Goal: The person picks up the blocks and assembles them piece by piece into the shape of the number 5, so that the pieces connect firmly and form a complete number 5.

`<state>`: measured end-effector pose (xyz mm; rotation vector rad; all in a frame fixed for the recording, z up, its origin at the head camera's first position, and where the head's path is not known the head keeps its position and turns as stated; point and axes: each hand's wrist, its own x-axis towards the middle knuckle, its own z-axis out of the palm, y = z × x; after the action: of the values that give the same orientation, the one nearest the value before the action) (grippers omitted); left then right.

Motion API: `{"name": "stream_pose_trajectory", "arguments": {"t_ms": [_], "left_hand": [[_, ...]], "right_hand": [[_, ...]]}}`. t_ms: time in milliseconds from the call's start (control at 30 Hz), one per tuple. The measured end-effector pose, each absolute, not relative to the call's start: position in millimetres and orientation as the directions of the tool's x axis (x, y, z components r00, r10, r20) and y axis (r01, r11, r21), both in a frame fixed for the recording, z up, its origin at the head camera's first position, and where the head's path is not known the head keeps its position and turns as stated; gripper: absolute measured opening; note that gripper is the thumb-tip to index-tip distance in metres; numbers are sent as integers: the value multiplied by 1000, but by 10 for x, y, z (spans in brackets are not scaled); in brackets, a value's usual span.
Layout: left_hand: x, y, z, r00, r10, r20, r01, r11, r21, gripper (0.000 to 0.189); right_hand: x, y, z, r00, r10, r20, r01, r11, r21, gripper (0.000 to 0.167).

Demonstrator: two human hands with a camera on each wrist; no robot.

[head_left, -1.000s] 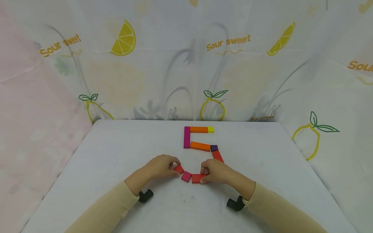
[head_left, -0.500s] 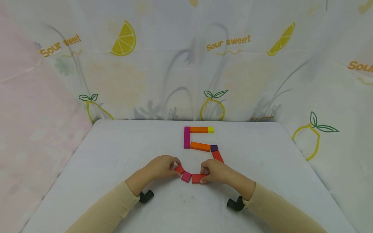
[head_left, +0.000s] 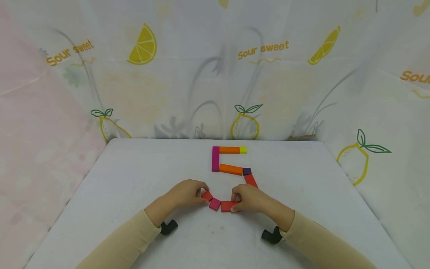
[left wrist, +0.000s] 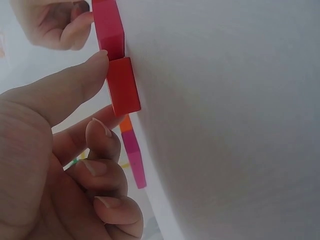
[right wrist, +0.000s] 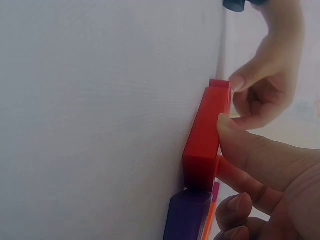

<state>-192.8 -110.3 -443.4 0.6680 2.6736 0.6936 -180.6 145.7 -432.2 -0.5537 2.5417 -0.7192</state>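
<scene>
My left hand (head_left: 188, 192) pinches a small red block (left wrist: 124, 86) between thumb and index finger, its other fingers curled beneath. That block's corner meets a square pink block (head_left: 215, 204), which lies flat on the white table. My right hand (head_left: 252, 198) holds a longer red block (right wrist: 205, 130) between thumb and index finger, at the other side of the pink one. At that red block's far end, a dark purple block (right wrist: 187, 215) shows in the right wrist view; in the head view my right hand hides it.
Farther back, more blocks continue the line: a slanted red block (head_left: 251, 181), a small purple block (head_left: 246, 171), two orange blocks (head_left: 230, 169), a long magenta block (head_left: 215, 158) and a yellow block (head_left: 243, 150). A lemon-printed curtain (head_left: 188, 82) hangs behind the table (head_left: 141, 164).
My left hand has shifted slightly right, bringing the small red block closer against the pink block. My right hand and the other blocks have stayed where they were.
</scene>
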Motion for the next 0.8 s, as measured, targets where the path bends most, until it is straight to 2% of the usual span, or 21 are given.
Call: {"name": "stream_pose_trajectory", "arguments": {"t_ms": [800], "left_hand": [[-1884,-1132,-4436,-858,488,-160,351,784,511,42]], "right_hand": [[-1778,1464,-4291,-825,-486,-288,-270,787,-555,19]]}}
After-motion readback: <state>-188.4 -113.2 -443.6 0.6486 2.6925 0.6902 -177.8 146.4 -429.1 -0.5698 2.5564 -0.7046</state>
